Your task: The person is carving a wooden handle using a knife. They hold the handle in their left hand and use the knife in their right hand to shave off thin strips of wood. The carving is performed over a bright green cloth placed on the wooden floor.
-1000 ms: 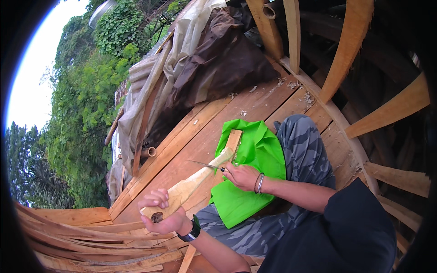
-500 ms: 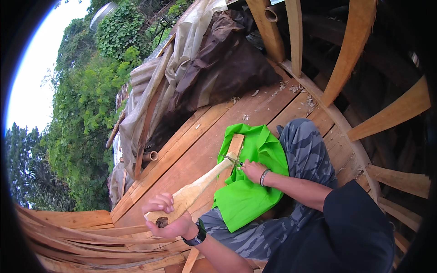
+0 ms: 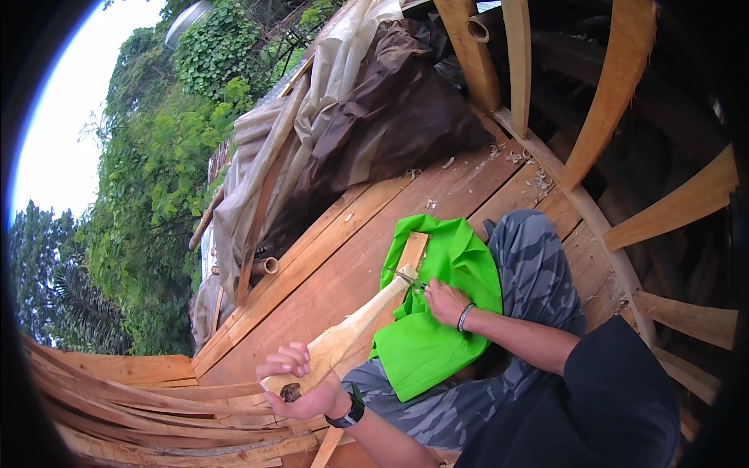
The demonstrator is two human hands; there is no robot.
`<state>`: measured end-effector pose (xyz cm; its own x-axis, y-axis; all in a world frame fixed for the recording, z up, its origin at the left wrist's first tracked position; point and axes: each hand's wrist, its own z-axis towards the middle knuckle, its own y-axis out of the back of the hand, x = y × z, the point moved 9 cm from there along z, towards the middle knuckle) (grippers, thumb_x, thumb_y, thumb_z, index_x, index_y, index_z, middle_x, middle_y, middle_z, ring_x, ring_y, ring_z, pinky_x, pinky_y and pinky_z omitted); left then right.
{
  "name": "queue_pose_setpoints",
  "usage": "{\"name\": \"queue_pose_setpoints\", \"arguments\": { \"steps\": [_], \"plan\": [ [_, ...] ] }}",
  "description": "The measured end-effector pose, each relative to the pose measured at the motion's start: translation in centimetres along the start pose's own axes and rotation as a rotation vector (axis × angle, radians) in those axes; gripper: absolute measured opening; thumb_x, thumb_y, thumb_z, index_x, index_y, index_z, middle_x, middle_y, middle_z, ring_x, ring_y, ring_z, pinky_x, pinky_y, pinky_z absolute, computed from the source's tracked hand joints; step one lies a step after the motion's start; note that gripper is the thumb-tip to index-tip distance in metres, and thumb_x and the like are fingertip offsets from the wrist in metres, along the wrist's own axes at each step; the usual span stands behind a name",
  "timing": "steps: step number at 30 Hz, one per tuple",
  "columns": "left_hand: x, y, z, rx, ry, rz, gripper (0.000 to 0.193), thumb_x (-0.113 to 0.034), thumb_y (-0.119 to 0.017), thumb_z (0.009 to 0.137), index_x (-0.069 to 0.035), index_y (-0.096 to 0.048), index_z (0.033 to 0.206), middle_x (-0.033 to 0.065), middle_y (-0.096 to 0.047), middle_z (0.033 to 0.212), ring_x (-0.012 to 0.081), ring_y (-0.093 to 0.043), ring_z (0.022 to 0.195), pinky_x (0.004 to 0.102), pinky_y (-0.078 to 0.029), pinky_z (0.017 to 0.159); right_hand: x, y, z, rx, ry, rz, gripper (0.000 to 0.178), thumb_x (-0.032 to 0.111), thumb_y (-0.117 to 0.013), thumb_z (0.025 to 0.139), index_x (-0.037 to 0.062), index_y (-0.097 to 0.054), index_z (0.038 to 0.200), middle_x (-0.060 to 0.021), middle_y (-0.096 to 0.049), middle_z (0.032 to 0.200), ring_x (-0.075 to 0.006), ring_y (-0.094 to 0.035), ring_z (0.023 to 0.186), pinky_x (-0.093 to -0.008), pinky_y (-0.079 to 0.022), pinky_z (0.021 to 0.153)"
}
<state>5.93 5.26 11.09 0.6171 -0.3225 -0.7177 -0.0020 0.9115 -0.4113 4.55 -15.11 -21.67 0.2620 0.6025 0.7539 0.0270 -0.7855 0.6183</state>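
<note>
My left hand point(image 3: 306, 384) is wrapped around the wide end of a pale carved piece of wood point(image 3: 355, 320), which has a dark hollow or knot at that end. The piece narrows away from me to its thin end, over a flat wooden board point(image 3: 413, 251) lying on a bright green cloth point(image 3: 425, 355) across my lap. My right hand point(image 3: 447, 303) is closed on the dark handle of a knife point(image 3: 407, 278). Its thin blade lies across the narrow end of the carved wood, touching it; the handle is mostly hidden in my fingers.
I sit on a plank floor point(image 3: 374, 253) with scattered wood shavings point(image 3: 538, 179). Curved wooden ribs point(image 3: 612, 90) stand along the right. Brown and grey tarps point(image 3: 390, 117) are heaped at the far side, near a bamboo pole end point(image 3: 270, 265). Long wooden strips point(image 3: 148, 413) lie lower left.
My right hand has turned slightly and drawn the knife a little to the right, toward me. My left hand keeps its hold on the carved wood. The whole view has shifted slightly.
</note>
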Motion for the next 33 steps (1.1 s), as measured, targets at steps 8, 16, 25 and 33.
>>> {"name": "queue_pose_setpoints", "arguments": {
  "steps": [8, 16, 25, 33],
  "plan": [
    [-0.1, -0.8, -0.6, 0.047, -0.001, 0.010, 0.039, -0.042, -0.037, 0.090, -0.007, -0.041, 0.074, 0.0020, -0.034, 0.058, 0.0114, -0.033, 0.052, 0.0278, -0.030, 0.054, -0.7, -0.4, 0.9, 0.119, -0.106, -0.034, 0.036, 0.037, -0.040, 0.097, 0.0024, -0.052, 0.100, -0.0257, -0.064, 0.086, -0.0423, -0.064, 0.080, -0.0530, -0.050, 0.072],
    [-0.4, 0.1, -0.3, 0.066, -0.009, 0.007, 0.038, -0.041, -0.036, 0.090, -0.007, -0.041, 0.074, 0.0021, -0.034, 0.058, 0.0115, -0.032, 0.051, 0.0277, -0.030, 0.054, -2.7, -2.3, 2.4, 0.398, -0.317, 0.368, 0.044, 0.040, -0.039, 0.097, -0.0012, -0.055, 0.097, -0.0248, -0.064, 0.076, -0.0424, -0.064, 0.075, -0.0508, -0.051, 0.067],
    [-0.7, 1.3, -0.5, 0.006, -0.010, 0.006, 0.039, -0.042, -0.035, 0.090, -0.007, -0.040, 0.074, 0.0017, -0.034, 0.059, 0.0110, -0.032, 0.052, 0.0270, -0.030, 0.055, 9.5, 3.5, -4.2, 0.146, 0.195, 0.059, 0.038, 0.032, -0.039, 0.098, -0.0046, -0.049, 0.096, -0.0266, -0.062, 0.074, -0.0448, -0.062, 0.069, -0.0540, -0.049, 0.063],
    [-0.6, 1.5, -0.5, 0.020, -0.005, -0.014, 0.038, -0.042, -0.035, 0.090, -0.007, -0.041, 0.075, 0.0014, -0.034, 0.059, 0.0109, -0.032, 0.052, 0.0274, -0.030, 0.055, 7.2, 1.8, -2.7, 0.077, 0.250, 0.092, 0.035, 0.035, -0.040, 0.098, 0.0002, -0.045, 0.096, -0.0251, -0.062, 0.072, -0.0442, -0.061, 0.068, -0.0538, -0.048, 0.065]
  ]
}}
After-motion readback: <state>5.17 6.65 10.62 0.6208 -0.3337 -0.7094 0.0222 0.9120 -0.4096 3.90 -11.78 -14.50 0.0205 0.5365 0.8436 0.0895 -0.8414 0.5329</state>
